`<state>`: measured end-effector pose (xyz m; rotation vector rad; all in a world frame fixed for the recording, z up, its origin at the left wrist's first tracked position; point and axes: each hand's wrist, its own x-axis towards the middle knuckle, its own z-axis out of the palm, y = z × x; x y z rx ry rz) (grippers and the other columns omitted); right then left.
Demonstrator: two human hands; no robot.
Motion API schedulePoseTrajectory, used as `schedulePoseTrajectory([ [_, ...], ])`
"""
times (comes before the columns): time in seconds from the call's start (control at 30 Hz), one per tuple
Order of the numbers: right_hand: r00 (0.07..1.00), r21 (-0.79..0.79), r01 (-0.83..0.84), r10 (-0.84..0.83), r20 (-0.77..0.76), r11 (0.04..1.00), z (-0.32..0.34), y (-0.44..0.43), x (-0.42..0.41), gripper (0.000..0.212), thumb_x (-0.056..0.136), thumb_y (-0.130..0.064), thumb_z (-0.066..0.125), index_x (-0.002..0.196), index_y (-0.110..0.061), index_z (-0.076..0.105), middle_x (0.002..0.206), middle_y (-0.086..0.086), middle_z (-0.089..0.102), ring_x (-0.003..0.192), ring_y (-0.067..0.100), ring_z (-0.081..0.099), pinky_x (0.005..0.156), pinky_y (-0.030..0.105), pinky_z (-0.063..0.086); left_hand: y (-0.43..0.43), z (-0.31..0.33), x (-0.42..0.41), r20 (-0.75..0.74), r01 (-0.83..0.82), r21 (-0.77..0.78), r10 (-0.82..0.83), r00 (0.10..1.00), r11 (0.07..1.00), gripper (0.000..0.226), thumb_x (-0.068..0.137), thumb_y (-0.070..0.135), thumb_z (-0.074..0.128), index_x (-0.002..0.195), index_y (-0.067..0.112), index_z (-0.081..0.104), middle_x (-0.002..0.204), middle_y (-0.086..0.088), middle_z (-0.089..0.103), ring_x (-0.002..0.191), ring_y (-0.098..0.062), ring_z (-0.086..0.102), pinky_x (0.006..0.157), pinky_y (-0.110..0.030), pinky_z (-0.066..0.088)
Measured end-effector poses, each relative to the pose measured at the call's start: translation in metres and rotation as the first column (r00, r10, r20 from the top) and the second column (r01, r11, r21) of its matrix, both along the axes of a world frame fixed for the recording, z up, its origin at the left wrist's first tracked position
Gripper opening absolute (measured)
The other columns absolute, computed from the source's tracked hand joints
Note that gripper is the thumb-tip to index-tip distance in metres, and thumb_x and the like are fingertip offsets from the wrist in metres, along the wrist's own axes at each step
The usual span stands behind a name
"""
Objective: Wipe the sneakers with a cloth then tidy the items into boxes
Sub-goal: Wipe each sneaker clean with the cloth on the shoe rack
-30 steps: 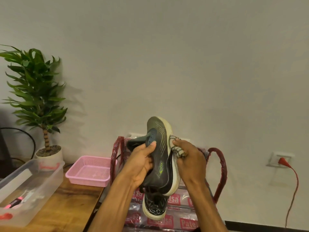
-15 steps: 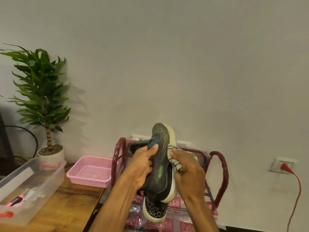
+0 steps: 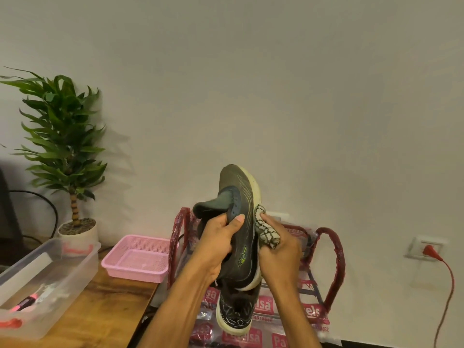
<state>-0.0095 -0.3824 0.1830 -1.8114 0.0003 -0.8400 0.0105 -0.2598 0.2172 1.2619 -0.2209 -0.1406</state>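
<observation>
My left hand (image 3: 218, 243) grips a dark sneaker (image 3: 241, 197) with a pale sole, held upright with the toe pointing up. My right hand (image 3: 281, 252) holds a patterned white cloth (image 3: 266, 231) bunched against the sneaker's sole edge. A second dark sneaker (image 3: 234, 315) sits below, toe toward me, on the red shoe rack (image 3: 334, 259). A pink basket (image 3: 136, 258) and a clear plastic box (image 3: 47, 277) stand on the wooden table (image 3: 105, 312) at the left.
A potted plant (image 3: 62, 151) stands at the back left of the table against the wall. A red plug and cord (image 3: 442, 267) hang from a wall socket at the right. The clear box holds a pink item and small bits.
My right hand has slid the cloth down along the sneaker's sole edge from near the toe toward the middle. The left hand keeps its grip on the shoe.
</observation>
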Motion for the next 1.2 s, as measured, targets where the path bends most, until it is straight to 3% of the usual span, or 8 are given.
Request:
schedulePoseTrajectory([
  [0.2,0.981,0.237,-0.174,0.189,-0.045,0.956,-0.002,-0.001,-0.004,0.039,0.084,-0.019,0.073,0.119,-0.032,0.064,0.112,-0.010,0.069,0.104,0.006,0.065,0.090,0.038,0.055,0.007,0.005,0.000,-0.010,0.034,0.038,-0.034,0.999,0.999,0.018,0.096,0.018,0.058,0.109,0.012,0.070,0.098,-0.004,0.077,0.093,-0.018,0.073,0.087,-0.037,0.057],
  [0.4,0.991,0.349,-0.117,0.135,-0.026,0.930,-0.007,0.000,-0.004,0.038,0.080,-0.014,0.075,0.113,-0.031,0.067,0.106,-0.008,0.072,0.100,0.009,0.067,0.090,0.041,0.055,0.008,0.009,0.000,-0.054,0.156,0.042,-0.154,0.987,0.987,0.057,0.065,0.019,0.058,0.122,0.009,0.056,0.106,-0.015,0.064,0.091,-0.026,0.060,0.085,-0.040,0.052],
  [0.57,0.995,0.554,-0.066,0.096,-0.025,0.830,-0.016,0.002,-0.007,0.033,0.078,-0.006,0.074,0.107,-0.021,0.070,0.096,0.001,0.075,0.092,0.018,0.070,0.087,0.048,0.055,0.004,0.015,-0.001,0.060,0.153,0.349,-0.185,0.981,0.925,0.052,0.080,-0.011,0.041,0.121,0.014,0.063,0.112,-0.017,0.069,0.105,-0.021,0.064,0.101,-0.046,0.050],
  [0.67,0.988,0.736,-0.100,0.154,-0.006,0.669,-0.020,0.003,-0.008,0.032,0.078,-0.003,0.073,0.109,-0.011,0.070,0.097,0.010,0.074,0.093,0.029,0.070,0.089,0.052,0.053,0.000,0.019,-0.008,0.240,0.012,0.596,-0.193,0.951,0.803,0.052,0.093,-0.004,0.039,0.132,0.024,0.059,0.121,0.002,0.066,0.102,-0.011,0.060,0.095,-0.032,0.050],
  [0.73,0.984,0.794,-0.112,0.175,0.007,0.597,-0.022,0.006,-0.007,0.034,0.077,-0.002,0.073,0.110,-0.008,0.069,0.098,0.014,0.073,0.094,0.033,0.069,0.090,0.054,0.052,-0.005,0.018,-0.012,0.438,-0.264,0.748,-0.154,0.886,0.609,0.051,0.096,0.004,0.041,0.138,0.031,0.054,0.133,0.005,0.054,0.114,-0.015,0.047,0.102,-0.034,0.041],
  [0.83,0.986,0.816,-0.124,0.164,0.036,0.565,-0.023,0.007,-0.007,0.039,0.076,-0.004,0.074,0.114,-0.008,0.067,0.102,0.015,0.072,0.097,0.033,0.068,0.092,0.055,0.050,-0.010,0.015,-0.018,0.636,-0.592,0.721,-0.007,0.771,0.360,0.048,0.096,0.013,0.049,0.134,0.042,0.053,0.136,0.006,0.036,0.119,-0.019,0.028,0.103,-0.034,0.024],
  [1.03,0.993,0.779,-0.107,0.113,0.046,0.618,-0.024,-0.003,-0.007,0.043,0.073,-0.007,0.077,0.114,-0.012,0.068,0.102,0.009,0.073,0.097,0.027,0.070,0.090,0.051,0.052,-0.010,-0.006,-0.007,0.528,-0.537,0.632,0.196,0.826,0.559,0.048,0.083,0.011,0.068,0.117,0.044,0.063,0.146,0.008,0.016,0.135,-0.020,0.013,0.108,-0.037,0.026],
  [1.2,0.994,0.715,-0.103,0.106,0.040,0.692,-0.026,-0.007,-0.008,0.049,0.070,-0.001,0.076,0.118,-0.011,0.067,0.105,0.008,0.073,0.101,0.025,0.068,0.091,0.051,0.052,-0.007,-0.007,-0.005,0.486,-0.506,0.382,0.297,0.822,0.773,0.046,0.074,-0.015,0.068,0.086,0.030,0.068,0.118,0.010,0.034,0.118,-0.009,0.039,0.087,0.002,0.036],
])
